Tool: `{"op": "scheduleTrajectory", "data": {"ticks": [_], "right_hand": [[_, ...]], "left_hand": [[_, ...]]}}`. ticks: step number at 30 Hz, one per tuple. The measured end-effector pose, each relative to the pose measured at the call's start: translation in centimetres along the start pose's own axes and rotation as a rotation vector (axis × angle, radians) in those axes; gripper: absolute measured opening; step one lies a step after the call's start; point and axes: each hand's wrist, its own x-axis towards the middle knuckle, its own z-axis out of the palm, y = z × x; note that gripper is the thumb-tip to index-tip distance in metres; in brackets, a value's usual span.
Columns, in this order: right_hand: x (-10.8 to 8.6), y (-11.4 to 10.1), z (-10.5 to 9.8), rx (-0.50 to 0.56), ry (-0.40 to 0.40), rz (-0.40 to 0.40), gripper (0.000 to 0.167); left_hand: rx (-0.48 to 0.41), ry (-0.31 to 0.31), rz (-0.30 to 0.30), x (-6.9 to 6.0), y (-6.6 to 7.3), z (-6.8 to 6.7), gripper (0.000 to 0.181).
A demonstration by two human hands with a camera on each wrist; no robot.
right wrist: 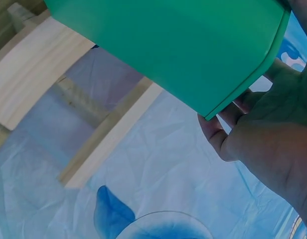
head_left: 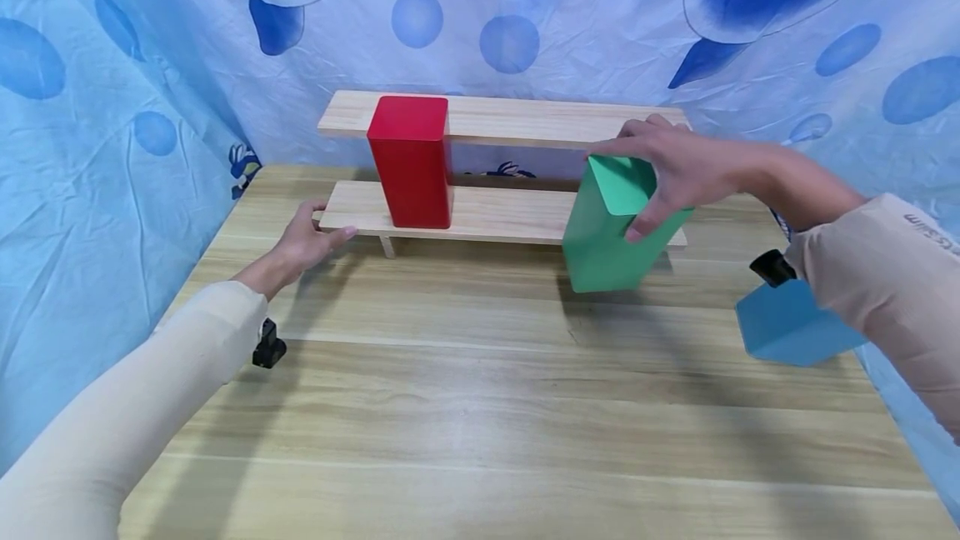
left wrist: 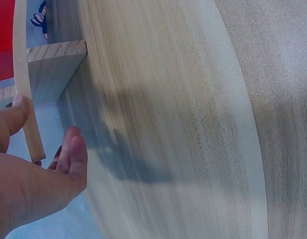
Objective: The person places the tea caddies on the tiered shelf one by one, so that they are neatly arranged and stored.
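Note:
At the left end of a two-tier wooden shelf (head_left: 510, 213), my left hand (head_left: 302, 238) holds the lower board, with the thumb (left wrist: 16, 113) on one face and fingers round the other side. A red box (head_left: 411, 173) stands upright on that board, left of its middle. My right hand (head_left: 671, 165) grips a green box (head_left: 607, 244) from above, fingers and thumb spread across its top end. The green box is tilted before the right end of the lower board and hides part of it. In the right wrist view, fingertips (right wrist: 213, 130) curl at the green box's edge.
A blue box (head_left: 795, 327) rests at the table's right side, partly covered by the right sleeve. The wooden table (head_left: 465, 407) stretches in front of the shelf. Behind and beside it hangs a blue cloth (head_left: 465, 32) with printed whales.

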Motion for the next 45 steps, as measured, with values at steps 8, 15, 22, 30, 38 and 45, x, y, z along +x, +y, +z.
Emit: {"op": "scheduleTrajectory", "data": {"ticks": [8, 15, 22, 30, 38, 45], "right_hand": [[2.2, -0.8, -1.0, -0.012, -0.019, 0.044, 0.101], [4.6, -1.3, -1.9, 0.050, -0.041, 0.070, 0.101], [6.5, -1.4, -2.6, 0.061, -0.058, 0.103, 0.104], [8.3, -1.6, -3.1, 0.085, -0.066, 0.126, 0.107], [9.9, -1.9, -3.4, 0.113, -0.061, 0.140, 0.106], [10.9, -1.9, -3.2, 0.151, -0.069, 0.174, 0.106]], "left_hand": [[-0.002, -0.004, 0.003, -0.1, 0.0, 0.1, 0.079], [-0.018, -0.002, 0.003, -0.1, 0.0, 0.1, 0.077], [-0.022, 0.000, 0.016, 0.0, -0.1, 0.2, 0.076], [-0.015, -0.002, 0.020, 0.0, 0.0, 0.2, 0.076], [-0.028, -0.004, 0.014, 0.0, 0.1, 0.2, 0.078], [-0.022, -0.008, 0.004, -0.1, 0.1, 0.1, 0.079]]}}
